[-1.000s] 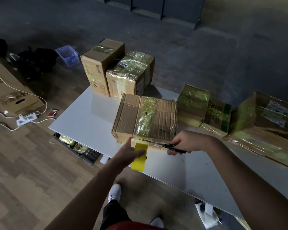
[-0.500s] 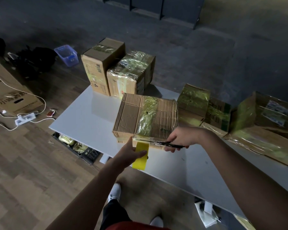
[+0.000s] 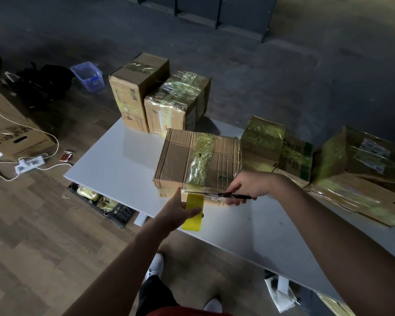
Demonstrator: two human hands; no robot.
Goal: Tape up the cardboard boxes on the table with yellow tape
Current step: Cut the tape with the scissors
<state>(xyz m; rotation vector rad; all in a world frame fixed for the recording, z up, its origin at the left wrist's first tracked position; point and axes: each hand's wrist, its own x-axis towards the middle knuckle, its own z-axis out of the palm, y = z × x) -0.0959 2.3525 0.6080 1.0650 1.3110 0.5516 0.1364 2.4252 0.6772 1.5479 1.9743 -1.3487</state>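
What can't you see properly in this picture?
All from the head view:
Whether the scissors have cut the yellow tape through: dim light, thin blades against the box.
The tape's left part: the left hand covers it.
Print on the far boxes: too small, blurred.
The rightmost box: cut off by the right edge.
The clutter under the table: the tabletop hides most.

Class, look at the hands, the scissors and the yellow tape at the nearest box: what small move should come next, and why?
Probably squeeze the scissors shut to sever the yellow tape. The right hand holds the blades across the strip at the near edge of the box, while the left hand holds the tape pulled away from it.
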